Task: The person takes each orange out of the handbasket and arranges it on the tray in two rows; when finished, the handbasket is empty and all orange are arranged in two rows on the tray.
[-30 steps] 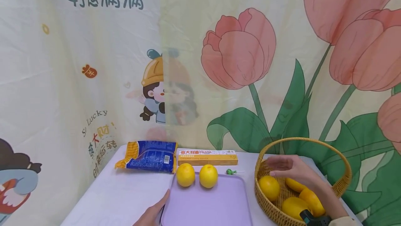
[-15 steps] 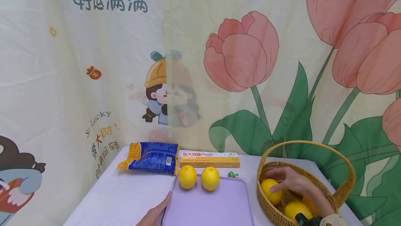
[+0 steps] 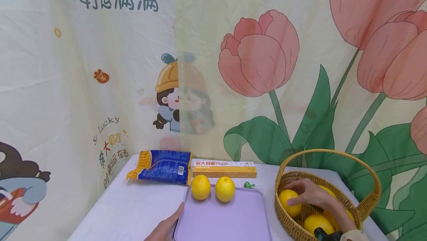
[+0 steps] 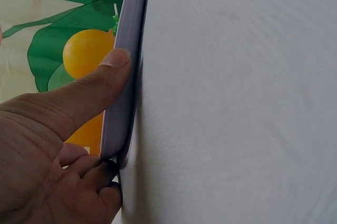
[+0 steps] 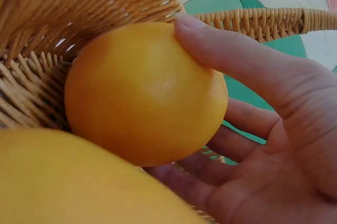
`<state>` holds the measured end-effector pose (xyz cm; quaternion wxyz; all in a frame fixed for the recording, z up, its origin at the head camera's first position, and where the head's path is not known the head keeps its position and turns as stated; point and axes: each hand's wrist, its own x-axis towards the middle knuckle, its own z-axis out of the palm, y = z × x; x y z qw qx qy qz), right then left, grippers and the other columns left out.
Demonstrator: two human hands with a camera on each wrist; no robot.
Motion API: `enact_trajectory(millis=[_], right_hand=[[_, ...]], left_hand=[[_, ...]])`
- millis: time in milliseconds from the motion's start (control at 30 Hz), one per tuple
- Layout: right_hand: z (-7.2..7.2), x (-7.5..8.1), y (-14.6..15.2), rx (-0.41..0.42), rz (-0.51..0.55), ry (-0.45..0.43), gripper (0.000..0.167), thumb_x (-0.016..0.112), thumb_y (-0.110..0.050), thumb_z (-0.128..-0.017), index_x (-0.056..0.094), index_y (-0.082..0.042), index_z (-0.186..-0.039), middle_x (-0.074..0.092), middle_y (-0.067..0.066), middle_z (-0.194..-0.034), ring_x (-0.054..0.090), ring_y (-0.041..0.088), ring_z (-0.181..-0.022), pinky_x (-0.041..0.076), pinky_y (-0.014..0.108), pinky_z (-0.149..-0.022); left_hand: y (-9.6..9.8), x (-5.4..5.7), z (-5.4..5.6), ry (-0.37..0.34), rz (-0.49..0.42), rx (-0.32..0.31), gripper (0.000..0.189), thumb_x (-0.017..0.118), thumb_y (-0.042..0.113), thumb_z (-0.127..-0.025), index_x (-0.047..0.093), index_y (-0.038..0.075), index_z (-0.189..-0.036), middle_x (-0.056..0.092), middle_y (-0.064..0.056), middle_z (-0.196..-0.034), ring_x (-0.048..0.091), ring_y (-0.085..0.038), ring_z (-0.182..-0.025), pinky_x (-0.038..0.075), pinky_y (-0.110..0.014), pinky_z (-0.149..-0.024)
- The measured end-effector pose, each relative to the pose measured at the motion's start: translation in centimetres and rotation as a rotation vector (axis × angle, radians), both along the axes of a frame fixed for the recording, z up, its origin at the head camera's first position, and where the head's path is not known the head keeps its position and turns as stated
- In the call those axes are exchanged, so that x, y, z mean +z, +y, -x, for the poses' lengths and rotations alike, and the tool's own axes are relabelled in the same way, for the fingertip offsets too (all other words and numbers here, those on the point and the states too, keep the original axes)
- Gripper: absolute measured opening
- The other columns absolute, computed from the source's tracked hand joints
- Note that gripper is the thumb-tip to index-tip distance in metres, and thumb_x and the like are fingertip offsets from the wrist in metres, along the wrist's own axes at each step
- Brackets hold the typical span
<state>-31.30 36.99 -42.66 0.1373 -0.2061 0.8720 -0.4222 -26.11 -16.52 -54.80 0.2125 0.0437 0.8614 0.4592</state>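
My right hand [image 3: 311, 193] reaches into a wicker basket [image 3: 281, 219] and grips an orange [image 3: 288, 207] at its left side. The right wrist view shows the thumb across the top of this orange [image 5: 142, 95] and the fingers curled behind it. At the near left rim of a lilac tray [image 3: 230, 220], my left hand [image 3: 165, 226] holds on, its thumb [image 4: 108, 76] along the edge and its other fingers bent at the corner. Two more oranges, one left [image 3: 201, 187] and one right [image 3: 225, 189], sit side by side at the tray's far edge.
Other yellow fruit [image 3: 318, 224] lies in the basket, partly hidden by my right arm. The tall basket handle [image 3: 328, 151] arches above. Behind the tray are a blue snack bag [image 3: 163, 167], a pasta box [image 3: 223, 169] and a small green-wrapped lollipop [image 3: 248, 185].
My right hand has come down from above the basket's fruit onto the left orange and closed its fingers round it. The left hand stays at the tray; the head view has shifted slightly.
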Motion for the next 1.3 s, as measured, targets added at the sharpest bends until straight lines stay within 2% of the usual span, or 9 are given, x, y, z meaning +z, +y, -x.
enact_trajectory(millis=[133, 267, 467, 600, 700, 800, 900, 1100, 1300], right_hand=[[-1.1, 0.6, -0.3, -0.120, -0.051, 0.083, 0.059, 0.088, -0.028, -0.092, 0.070, 0.009, -0.133, 0.076, 0.018, -0.124, 0.068, 0.021, -0.102, 0.061, 0.023, -0.085], [-3.0, 2.5, -0.6, -0.220, -0.053, 0.110, 0.061, 0.087, -0.028, -0.093, 0.067, 0.008, -0.138, 0.074, 0.019, -0.130, 0.068, 0.023, -0.108, 0.062, 0.024, -0.087], [-6.0, 5.7, -2.5, -0.188, 0.054, 0.252, 0.049, 0.082, -0.017, -0.097, 0.068, 0.004, -0.139, 0.074, 0.015, -0.129, 0.070, 0.013, -0.099, 0.066, 0.024, -0.083], [-7.2, 6.5, -5.5, -0.127, 0.140, 0.307, 0.045, 0.082, -0.013, -0.096, 0.069, 0.005, -0.136, 0.076, 0.015, -0.125, 0.073, 0.014, -0.094, 0.068, 0.026, -0.083], [-7.0, 6.2, -8.0, -0.105, 0.176, 0.267, 0.049, 0.083, -0.016, -0.096, 0.068, 0.007, -0.136, 0.075, 0.016, -0.124, 0.073, 0.016, -0.093, 0.069, 0.026, -0.083], [-6.0, 5.2, -10.5, -0.116, 0.164, 0.225, 0.052, 0.085, -0.022, -0.094, 0.069, 0.006, -0.135, 0.076, 0.015, -0.121, 0.071, 0.017, -0.093, 0.068, 0.024, -0.080], [-5.2, 3.7, -12.3, -0.194, 0.123, 0.208, 0.055, 0.088, -0.026, -0.092, 0.071, 0.005, -0.134, 0.077, 0.012, -0.118, 0.070, 0.017, -0.091, 0.066, 0.023, -0.076], [-4.0, 1.0, -14.9, -0.417, 0.029, 0.228, 0.053, 0.093, -0.023, -0.086, 0.074, 0.001, -0.129, 0.078, 0.008, -0.115, 0.068, 0.018, -0.093, 0.062, 0.023, -0.072], [-2.3, -0.7, -16.2, -0.478, 0.020, 0.230, 0.050, 0.094, -0.018, -0.085, 0.075, 0.004, -0.126, 0.077, 0.007, -0.107, 0.068, 0.021, -0.092, 0.065, 0.031, -0.074]], left_hand=[[0.0, -0.1, 0.1, -0.001, -0.003, -0.004, 0.137, 0.104, 0.044, -0.067, 0.025, 0.002, -0.170, 0.035, -0.034, -0.167, 0.041, -0.059, -0.147, 0.043, -0.075, -0.118], [-0.1, -0.3, 0.2, 0.001, -0.008, -0.018, 0.138, 0.103, 0.048, -0.067, 0.024, 0.002, -0.171, 0.035, -0.034, -0.167, 0.041, -0.059, -0.147, 0.043, -0.076, -0.117], [-0.2, -0.2, 0.1, 0.025, -0.012, -0.024, 0.136, 0.102, 0.048, -0.070, 0.023, 0.002, -0.171, 0.034, -0.034, -0.168, 0.039, -0.058, -0.149, 0.037, -0.077, -0.120], [-0.2, 0.1, -0.1, 0.009, -0.015, -0.003, 0.133, 0.102, 0.045, -0.072, 0.023, 0.001, -0.170, 0.034, -0.034, -0.167, 0.039, -0.059, -0.148, 0.038, -0.076, -0.121], [-0.2, 0.1, -0.1, 0.019, -0.020, -0.006, 0.135, 0.102, 0.046, -0.071, 0.022, 0.000, -0.170, 0.034, -0.034, -0.167, 0.038, -0.059, -0.149, 0.038, -0.076, -0.121], [-0.6, -0.2, 0.2, 0.036, -0.023, -0.022, 0.138, 0.102, 0.049, -0.070, 0.021, 0.000, -0.171, 0.033, -0.034, -0.168, 0.036, -0.060, -0.150, 0.035, -0.077, -0.122], [-1.0, -0.9, 0.7, 0.056, -0.035, -0.046, 0.138, 0.102, 0.050, -0.070, 0.021, -0.001, -0.170, 0.031, -0.035, -0.168, 0.035, -0.060, -0.150, 0.032, -0.079, -0.122], [-1.3, -1.6, 1.0, 0.057, -0.044, -0.071, 0.135, 0.100, 0.051, -0.074, 0.021, -0.001, -0.170, 0.032, -0.035, -0.168, 0.037, -0.060, -0.149, 0.032, -0.079, -0.122], [-1.2, -1.3, 0.8, 0.044, -0.037, -0.062, 0.137, 0.099, 0.055, -0.072, 0.022, -0.001, -0.170, 0.033, -0.035, -0.167, 0.038, -0.060, -0.148, 0.034, -0.079, -0.121]])
